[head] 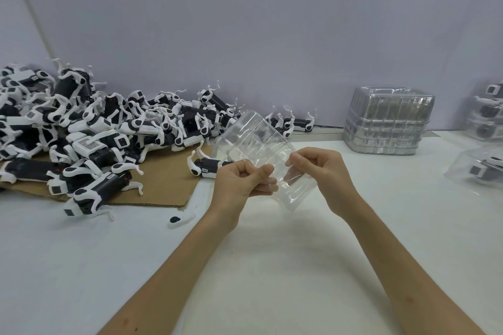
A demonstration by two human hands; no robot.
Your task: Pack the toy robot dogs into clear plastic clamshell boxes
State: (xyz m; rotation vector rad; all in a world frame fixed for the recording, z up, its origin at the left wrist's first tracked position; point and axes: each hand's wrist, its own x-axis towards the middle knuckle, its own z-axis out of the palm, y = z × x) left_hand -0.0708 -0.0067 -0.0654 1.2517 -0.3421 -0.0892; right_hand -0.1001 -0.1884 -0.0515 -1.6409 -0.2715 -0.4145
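Both hands hold one empty clear clamshell box (pixel 258 141) above the white table (pixel 272 253). My left hand (pixel 239 179) pinches its near left edge between thumb and fingers. My right hand (pixel 318 168) grips its right side with curled fingers. A big heap of black-and-white toy robot dogs (pixel 89 128) lies on the left. One single dog (pixel 206 167) lies just behind my left hand.
Brown cardboard (pixel 160 185) lies under the heap. A loose white leg piece (pixel 181 219) rests on the table near its corner. A stack of empty clear boxes (pixel 386 119) stands at the back right. Packed boxes (pixel 481 168) sit at the far right edge.
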